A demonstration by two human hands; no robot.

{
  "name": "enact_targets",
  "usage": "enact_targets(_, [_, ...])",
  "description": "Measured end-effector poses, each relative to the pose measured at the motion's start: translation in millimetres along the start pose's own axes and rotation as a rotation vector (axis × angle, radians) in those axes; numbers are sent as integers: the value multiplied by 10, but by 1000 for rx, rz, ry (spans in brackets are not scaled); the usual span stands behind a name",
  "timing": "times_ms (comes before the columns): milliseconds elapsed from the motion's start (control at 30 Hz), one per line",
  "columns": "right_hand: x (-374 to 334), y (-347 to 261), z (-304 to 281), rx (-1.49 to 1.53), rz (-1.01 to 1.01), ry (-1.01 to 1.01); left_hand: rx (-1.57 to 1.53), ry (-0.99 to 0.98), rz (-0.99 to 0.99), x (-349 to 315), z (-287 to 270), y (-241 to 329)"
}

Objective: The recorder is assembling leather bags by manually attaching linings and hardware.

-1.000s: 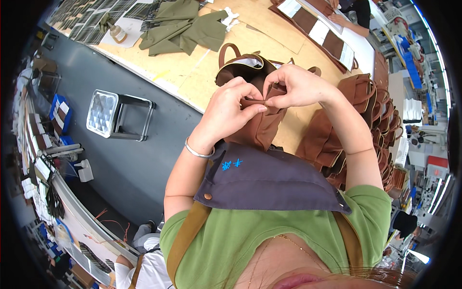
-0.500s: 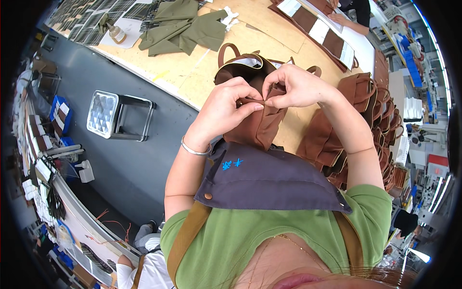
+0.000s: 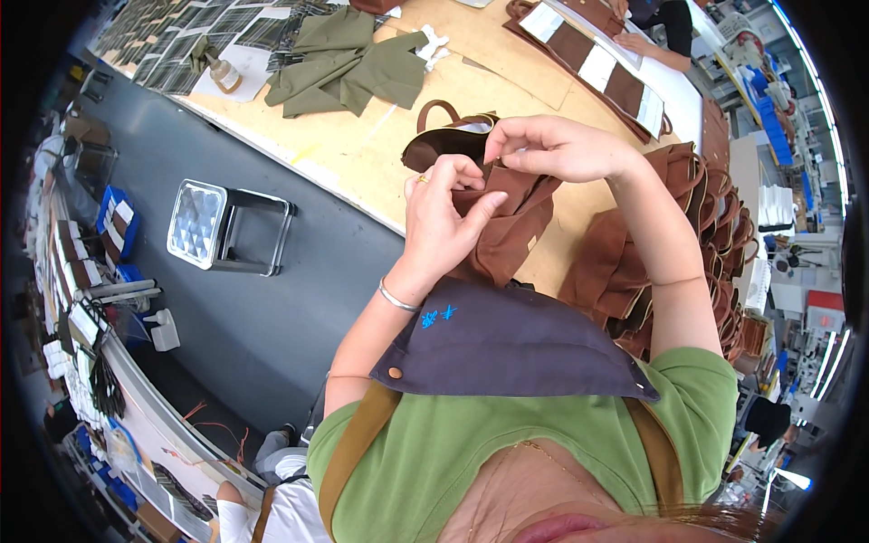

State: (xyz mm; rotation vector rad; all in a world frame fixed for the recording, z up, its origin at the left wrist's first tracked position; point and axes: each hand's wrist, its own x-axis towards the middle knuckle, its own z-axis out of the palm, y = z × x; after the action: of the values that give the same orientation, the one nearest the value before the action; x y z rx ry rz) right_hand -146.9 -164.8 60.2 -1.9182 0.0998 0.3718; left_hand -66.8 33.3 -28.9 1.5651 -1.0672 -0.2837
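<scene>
Apron: I saw the dark apron (image 3: pixel 516 348) nearest, in the lower middle of the frame.
Left hand: the left hand (image 3: pixel 441 222) was at the centre, fingers curled at the bag's upper edge, thumb standing apart from them; whether it gripped the cloth, I could not tell.
Right hand: the right hand (image 3: pixel 570 149) was above centre, its fingertips bent close together over the same edge; I could not tell if they pinched something.
Brown bag: the brown bag (image 3: pixel 511 240) was at the centre, below both hands, its mouth open.
Bag pile: more brown bags (image 3: pixel 606 267) lay at right of centre.
Stool: a metal stool (image 3: pixel 197 222) stood at left.
Olive cloth: olive pieces (image 3: pixel 362 72) lay at upper left of centre on the table (image 3: pixel 362 149).
</scene>
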Motion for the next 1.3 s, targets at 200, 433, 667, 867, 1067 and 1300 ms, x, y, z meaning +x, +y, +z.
enact_targets(200, [65,-67,-75,-246,3,32,-47,61,-84,0,78,-59])
enact_targets(433, [88,-91,-23,-284,62,97,-180,104,-75,-13,84,-87])
enact_targets(667, [33,-85,28,-292,10,139,-267,144,-126,38,92,-85])
enact_targets(867, [3,-174,70,-328,50,165,-282,151,-143,49,89,-76])
enact_targets(1067, [2,-203,87,-298,80,146,-260,169,-144,31,122,-83])
enact_targets(1300, [14,-103,111,-226,50,140,-315,154,-112,66,53,41])
